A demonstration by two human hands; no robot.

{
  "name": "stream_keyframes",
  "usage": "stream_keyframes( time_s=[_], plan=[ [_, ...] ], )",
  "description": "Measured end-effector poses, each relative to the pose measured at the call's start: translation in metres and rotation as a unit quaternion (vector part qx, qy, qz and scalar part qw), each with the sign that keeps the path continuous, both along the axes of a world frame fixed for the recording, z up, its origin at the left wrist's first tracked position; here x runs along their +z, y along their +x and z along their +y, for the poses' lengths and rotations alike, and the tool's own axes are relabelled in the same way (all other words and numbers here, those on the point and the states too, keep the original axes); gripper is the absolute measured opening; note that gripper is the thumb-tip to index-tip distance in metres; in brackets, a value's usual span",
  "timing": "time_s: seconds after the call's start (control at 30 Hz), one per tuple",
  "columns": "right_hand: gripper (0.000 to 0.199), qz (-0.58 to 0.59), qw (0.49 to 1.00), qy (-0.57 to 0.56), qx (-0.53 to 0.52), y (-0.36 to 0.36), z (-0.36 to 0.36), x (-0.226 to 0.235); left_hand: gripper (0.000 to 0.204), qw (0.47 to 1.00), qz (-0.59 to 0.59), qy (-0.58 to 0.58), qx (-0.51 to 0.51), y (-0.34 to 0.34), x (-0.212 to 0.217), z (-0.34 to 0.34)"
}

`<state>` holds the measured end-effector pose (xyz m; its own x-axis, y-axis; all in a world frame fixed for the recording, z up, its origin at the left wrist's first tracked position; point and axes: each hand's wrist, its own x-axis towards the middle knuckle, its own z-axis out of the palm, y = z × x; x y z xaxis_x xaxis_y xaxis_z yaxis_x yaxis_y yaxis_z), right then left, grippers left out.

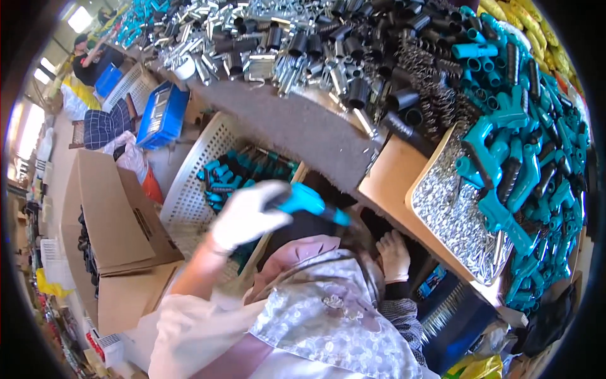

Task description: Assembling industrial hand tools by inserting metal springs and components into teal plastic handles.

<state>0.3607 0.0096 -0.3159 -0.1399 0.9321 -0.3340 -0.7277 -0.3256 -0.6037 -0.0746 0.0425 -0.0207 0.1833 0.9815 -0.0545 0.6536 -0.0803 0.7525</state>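
My left hand [246, 218], in a white glove and blurred by motion, grips a teal-and-black plastic handle [303, 199] in front of my chest. One end of the handle points right, toward the table edge. My right hand [394, 256], gloved too, is bent at a dark gap under the table's edge; whatever its curled fingers touch is hidden. Beyond my left hand, a white perforated basket [188, 183] contains several similar teal-and-black pieces [224, 183]. To the right, a tray [413, 201] of small silver metal parts [448, 208] sits beside heaped teal handles [505, 164].
Metal tubes [290, 66], black sleeves [360, 91] and springs [426, 76] cover the far part of the grey table [278, 117]. An open cardboard box [117, 215] stands on the left, near a blue crate [162, 117]. Another person [88, 60] sits at far left.
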Motion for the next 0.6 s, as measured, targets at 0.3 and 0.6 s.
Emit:
stream_keyframes(
  time_s=[0.3, 0.6],
  plan=[
    [0.033, -0.224, 0.966, -0.119, 0.056, -0.049, 0.01, 0.049, 0.048, 0.974, 0.083, 0.115, 0.178, -0.088, -0.051, -0.023],
    [0.034, -0.301, 0.944, -0.12, 0.064, -0.054, 0.002, 0.057, 0.056, 0.961, 0.271, 0.056, -0.002, -0.07, -0.235, 0.006]
  ],
)
